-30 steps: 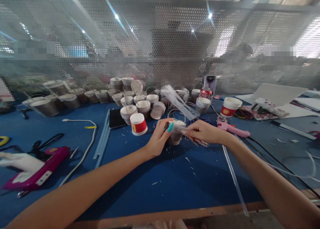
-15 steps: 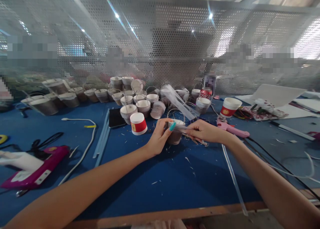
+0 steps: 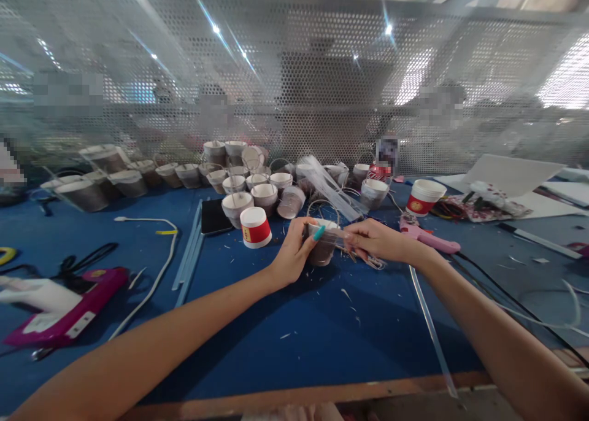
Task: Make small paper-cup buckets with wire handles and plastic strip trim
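Observation:
My left hand (image 3: 294, 252), with turquoise nails, grips the rim of a small grey-wrapped paper cup (image 3: 321, 255) with a thin loop handle. Its thumb presses a sheer, translucent strip (image 3: 332, 232) against the cup near the top. To the right of the cup, my right hand (image 3: 368, 238) pinches the other end of this strip and holds it taut. The cup stands upright on the blue table. Just behind it lies a bundle of clear strips (image 3: 329, 188).
Several grey-wrapped cups (image 3: 237, 206) stand along the back. A red-and-white paper cup (image 3: 256, 227), a phone (image 3: 215, 216) and glue sticks (image 3: 188, 246) lie left. On the right are a pink glue gun (image 3: 430, 237) and stacked cups (image 3: 424, 198); a magenta device (image 3: 69, 307) sits far left.
The strip has come down slightly from the rim onto the cup's side, and my right fingers have shifted a little. My left hand keeps its hold on the cup.

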A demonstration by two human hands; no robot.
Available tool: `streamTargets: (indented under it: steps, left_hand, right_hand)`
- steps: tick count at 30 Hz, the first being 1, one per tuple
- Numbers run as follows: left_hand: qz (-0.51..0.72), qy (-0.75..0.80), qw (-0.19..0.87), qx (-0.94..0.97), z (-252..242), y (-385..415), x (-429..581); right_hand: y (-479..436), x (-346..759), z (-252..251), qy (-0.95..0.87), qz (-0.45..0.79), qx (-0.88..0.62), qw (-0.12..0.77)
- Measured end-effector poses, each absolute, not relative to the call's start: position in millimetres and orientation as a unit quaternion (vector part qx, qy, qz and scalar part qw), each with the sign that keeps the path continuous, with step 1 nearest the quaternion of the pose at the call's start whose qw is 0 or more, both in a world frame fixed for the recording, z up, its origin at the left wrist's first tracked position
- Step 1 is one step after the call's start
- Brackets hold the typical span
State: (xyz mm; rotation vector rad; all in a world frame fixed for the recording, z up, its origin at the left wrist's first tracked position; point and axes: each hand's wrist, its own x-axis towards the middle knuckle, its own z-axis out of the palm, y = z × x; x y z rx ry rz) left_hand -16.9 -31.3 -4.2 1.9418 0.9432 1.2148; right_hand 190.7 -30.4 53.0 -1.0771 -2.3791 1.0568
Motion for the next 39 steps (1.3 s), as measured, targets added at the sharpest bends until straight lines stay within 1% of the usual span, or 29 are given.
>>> streamTargets:
  steps: [5,12,39]
  left_hand:
    - [0.462,0.354,0.324,0.746,-3.9,-32.0,-17.1]
    - [0.465,0.339,0.330,0.748,-3.4,-33.4,-18.2]
    - [0.488,0.344,0.290,0.747,-2.4,-32.4,-12.8]
  right_hand:
    - [-31.3,189.3,52.5,-0.845,0.337,-0.387,0.154]
    - [-30.9,188.1,51.3,-0.853,0.321,-0.384,0.143]
    - [-30.7,185.6,54.6,-0.838,0.352,-0.398,0.123]
